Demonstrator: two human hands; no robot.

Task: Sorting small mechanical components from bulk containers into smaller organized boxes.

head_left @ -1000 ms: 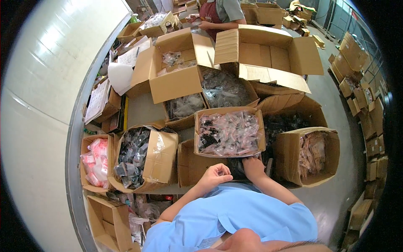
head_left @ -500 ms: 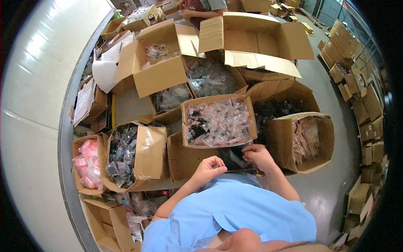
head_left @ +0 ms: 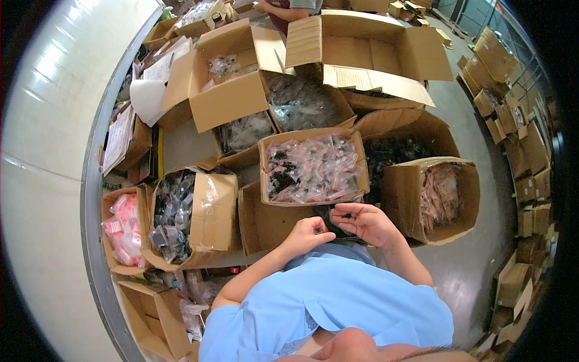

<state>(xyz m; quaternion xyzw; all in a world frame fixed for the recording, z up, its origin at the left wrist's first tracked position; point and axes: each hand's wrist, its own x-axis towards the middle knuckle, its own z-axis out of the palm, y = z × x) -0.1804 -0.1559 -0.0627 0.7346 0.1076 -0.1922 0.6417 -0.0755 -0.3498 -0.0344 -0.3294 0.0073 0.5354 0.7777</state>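
Observation:
My left hand (head_left: 306,235) is closed in front of my blue top, thumb against curled fingers; what it holds, if anything, I cannot make out. Close by on the right, my right hand (head_left: 367,224) is turned partly palm up, with a few small black pieces (head_left: 346,216) in its bent fingers. Both hands are just below a carton (head_left: 313,201) filled with small clear bags (head_left: 319,166) with reddish edges, some loose black pieces lying among them. Under the hands, a box with dark contents is mostly hidden.
To the right stands a carton (head_left: 401,202) of brownish packets (head_left: 439,196). On the left are a carton (head_left: 215,214) of dark bagged parts and a box of pink-and-white bags (head_left: 125,229). Open cartons (head_left: 232,105) stand farther off, where another person (head_left: 289,12) is partly visible.
My right hand has turned its palm upward and come nearer my left hand, showing black pieces in its fingers. My left hand has moved slightly right and up.

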